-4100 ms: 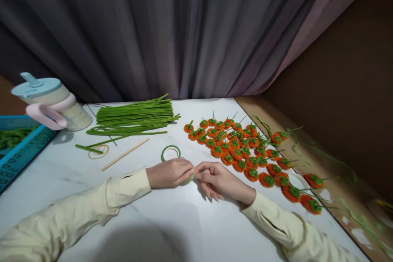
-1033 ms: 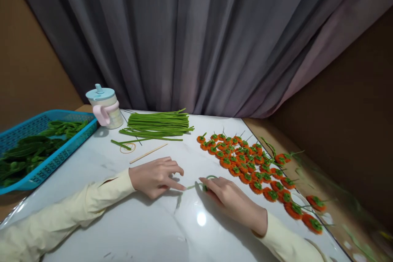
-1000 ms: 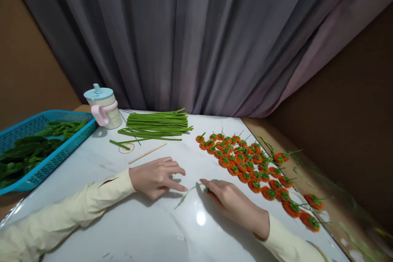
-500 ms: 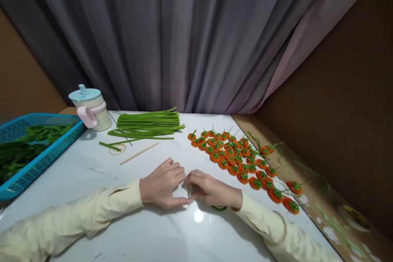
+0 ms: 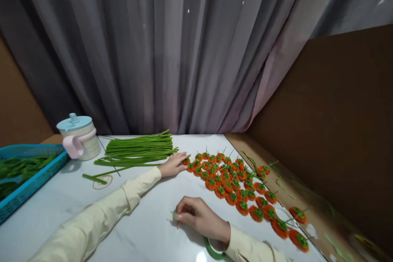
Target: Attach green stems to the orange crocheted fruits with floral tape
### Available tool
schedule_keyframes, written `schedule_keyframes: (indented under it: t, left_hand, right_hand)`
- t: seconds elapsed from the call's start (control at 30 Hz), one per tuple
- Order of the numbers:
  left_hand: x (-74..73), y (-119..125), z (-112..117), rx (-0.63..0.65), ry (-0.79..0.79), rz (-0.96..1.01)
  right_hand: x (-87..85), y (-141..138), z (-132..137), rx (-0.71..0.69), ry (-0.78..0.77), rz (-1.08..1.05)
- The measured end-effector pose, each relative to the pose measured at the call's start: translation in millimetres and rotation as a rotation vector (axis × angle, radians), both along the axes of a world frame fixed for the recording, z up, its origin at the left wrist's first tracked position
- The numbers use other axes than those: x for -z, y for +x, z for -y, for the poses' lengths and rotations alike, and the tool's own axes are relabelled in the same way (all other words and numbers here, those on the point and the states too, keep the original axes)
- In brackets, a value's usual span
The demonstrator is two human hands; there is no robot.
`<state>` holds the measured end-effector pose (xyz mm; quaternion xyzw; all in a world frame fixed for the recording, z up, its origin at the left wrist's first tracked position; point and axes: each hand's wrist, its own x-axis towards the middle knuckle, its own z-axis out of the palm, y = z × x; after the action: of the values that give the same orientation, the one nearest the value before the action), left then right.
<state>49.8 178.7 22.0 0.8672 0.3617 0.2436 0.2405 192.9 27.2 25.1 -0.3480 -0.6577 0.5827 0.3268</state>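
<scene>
My left hand (image 5: 172,165) reaches forward with its fingers stretched out. Its fingertips touch, or lie right beside, the leftmost orange fuzzy persimmon (image 5: 186,161), one of several with green leafy tops and thin stems laid in rows. Nearer to me, my right hand (image 5: 201,217) is closed in a pinch on a small pale green strip (image 5: 174,215), whose end sticks out past the thumb and fingertip. Under the right wrist lies a green ring (image 5: 211,249), perhaps a tape roll, partly hidden. Beyond the left forearm lies a bundle of green chenille stems (image 5: 139,146).
A blue basket (image 5: 58,168) with green leafy pieces stands at the left, beside a lidded cup (image 5: 80,141) with a pink handle. A rubber band (image 5: 102,182) and short green stems lie nearby. A white ring (image 5: 284,214) sits by the right table edge. A curtain (image 5: 172,69) hangs behind.
My left hand has left the right hand and moved forward to the persimmons. My right hand stays near, pinching the strip. The view has tilted up, and the wooden stick no longer shows.
</scene>
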Motion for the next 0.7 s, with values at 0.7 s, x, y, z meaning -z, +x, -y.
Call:
schedule_keyframes:
  t: [0.7]
  left_hand:
    - [11.2,-41,79,0.081,-0.822,0.542]
  right_hand:
    - [-5.8,-1,-6,0.243,-0.205,-0.214]
